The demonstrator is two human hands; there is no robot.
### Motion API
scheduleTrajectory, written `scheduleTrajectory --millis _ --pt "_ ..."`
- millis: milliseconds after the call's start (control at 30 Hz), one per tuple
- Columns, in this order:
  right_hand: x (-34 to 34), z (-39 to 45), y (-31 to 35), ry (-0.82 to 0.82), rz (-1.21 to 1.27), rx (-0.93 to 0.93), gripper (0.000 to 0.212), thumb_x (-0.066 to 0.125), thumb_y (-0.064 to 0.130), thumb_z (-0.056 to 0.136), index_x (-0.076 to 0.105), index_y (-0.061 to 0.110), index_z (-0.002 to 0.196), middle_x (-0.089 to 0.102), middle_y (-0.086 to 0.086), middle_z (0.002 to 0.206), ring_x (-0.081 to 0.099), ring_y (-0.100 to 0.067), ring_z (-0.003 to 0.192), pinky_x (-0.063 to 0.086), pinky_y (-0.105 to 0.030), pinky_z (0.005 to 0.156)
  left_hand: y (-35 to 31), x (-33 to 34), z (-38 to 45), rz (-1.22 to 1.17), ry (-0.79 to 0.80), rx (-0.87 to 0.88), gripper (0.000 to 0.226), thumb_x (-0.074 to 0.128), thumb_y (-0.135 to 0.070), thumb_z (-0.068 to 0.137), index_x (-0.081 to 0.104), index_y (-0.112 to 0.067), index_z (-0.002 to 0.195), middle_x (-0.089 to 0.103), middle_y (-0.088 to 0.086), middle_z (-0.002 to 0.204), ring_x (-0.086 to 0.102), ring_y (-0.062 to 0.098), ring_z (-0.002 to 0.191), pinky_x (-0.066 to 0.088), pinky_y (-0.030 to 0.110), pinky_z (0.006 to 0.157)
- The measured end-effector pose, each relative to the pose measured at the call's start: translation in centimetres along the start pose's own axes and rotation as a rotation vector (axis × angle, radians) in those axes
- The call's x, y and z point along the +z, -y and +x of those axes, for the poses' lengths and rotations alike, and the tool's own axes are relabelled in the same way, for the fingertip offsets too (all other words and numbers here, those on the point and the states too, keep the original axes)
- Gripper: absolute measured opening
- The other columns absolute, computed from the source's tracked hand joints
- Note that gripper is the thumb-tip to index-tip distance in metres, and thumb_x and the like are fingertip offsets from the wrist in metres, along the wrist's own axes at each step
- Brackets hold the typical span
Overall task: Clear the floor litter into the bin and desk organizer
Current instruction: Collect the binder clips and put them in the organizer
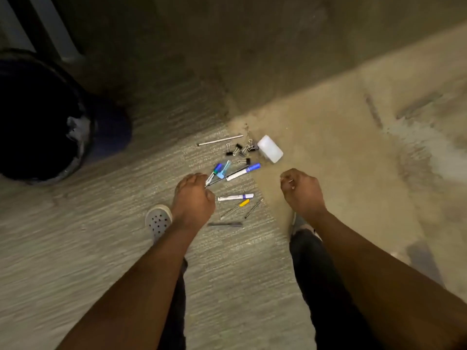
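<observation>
- The litter lies in a loose cluster on the carpet, between the person's feet and the shadowed far strip; the bin stands well apart at the left edge. No organizer is in view.
- Left hand: fingers curled, apparently pinching the tip of a green-capped pen at the near left of the pile. Blur leaves the grip uncertain.
- Right hand: fingers curled in, with something small and thin, perhaps a clip, between thumb and forefinger; I cannot tell what it is.
- Markers: light, stiff, smooth barrels that will likely roll. Best taken mid-barrel, several at once.
- Thin refills and the stick: very light, flat to the carpet, so probably need a fingernail under one end.
- Binder clips: small, hard, in a clump; the wire loops look easiest to hook.
- White box: rigid, light by its look; grip across its short sides.
</observation>
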State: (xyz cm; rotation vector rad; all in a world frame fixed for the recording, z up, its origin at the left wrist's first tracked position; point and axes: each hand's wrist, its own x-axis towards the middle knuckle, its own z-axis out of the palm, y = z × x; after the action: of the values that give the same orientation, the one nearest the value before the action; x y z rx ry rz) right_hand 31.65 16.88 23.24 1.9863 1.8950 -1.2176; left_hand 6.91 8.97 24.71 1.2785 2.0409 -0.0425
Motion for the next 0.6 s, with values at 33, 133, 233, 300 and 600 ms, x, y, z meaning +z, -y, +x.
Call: scheduleTrajectory --millis 33,133,233,300,600 --pt "1.8 1.2 -1.1 0.014 0.004 0.007 0.017 0.057 0.011 0.084 0.069 0.013 0.096 0.073 -0.006 0.091 0.068 -0.025 0.077 0.042 -0.021 0.068 0.7 1.7 1.6 0.008 0.010 0.003 0.044 0.058 -0.011 0.081 0.059 -0.004 0.124 0.062 0.017 0.125 0.054 0.034 0.118 0.040 0.039 0.106" --pt "7.1 4.7 -3.5 0.040 -0.014 -0.006 0.021 0.059 0.015 0.087 0.067 0.012 0.106 0.073 -0.008 0.099 0.068 -0.026 0.083 0.040 -0.019 0.070 2.1 6.2 6.4 0.022 0.022 0.037 0.042 0.059 -0.015 0.084 0.058 -0.008 0.125 0.062 0.016 0.124 0.054 0.035 0.115 0.045 0.040 0.099" --pt "11.4 8.4 -4.8 0.072 -0.085 -0.075 0.032 0.059 0.017 0.089 0.060 0.010 0.120 0.068 -0.013 0.112 0.066 -0.030 0.097 0.048 -0.029 0.082 2.8 10.2 11.4 0.045 0.029 0.084 0.045 0.058 -0.018 0.087 0.053 -0.012 0.132 0.056 0.015 0.130 0.051 0.033 0.119 0.045 0.041 0.099" --pt "13.7 10.9 -5.0 0.060 -0.159 -0.164 0.037 0.058 0.012 0.089 0.054 0.007 0.126 0.063 -0.016 0.118 0.063 -0.033 0.101 0.050 -0.035 0.084 2.8 12.4 14.2 0.055 0.028 0.118 0.048 0.058 -0.018 0.087 0.050 -0.016 0.134 0.053 0.015 0.131 0.049 0.034 0.120 0.046 0.042 0.097" --pt "19.6 17.8 -3.5 -0.097 -0.581 -0.270 0.052 0.062 0.007 0.083 0.039 0.008 0.130 0.042 -0.017 0.138 0.060 -0.032 0.102 0.046 -0.037 0.065 1.4 18.9 21.8 0.285 0.115 0.330 0.056 0.064 -0.025 0.086 0.041 -0.034 0.136 0.036 0.009 0.135 0.037 0.035 0.122 0.052 0.049 0.083"
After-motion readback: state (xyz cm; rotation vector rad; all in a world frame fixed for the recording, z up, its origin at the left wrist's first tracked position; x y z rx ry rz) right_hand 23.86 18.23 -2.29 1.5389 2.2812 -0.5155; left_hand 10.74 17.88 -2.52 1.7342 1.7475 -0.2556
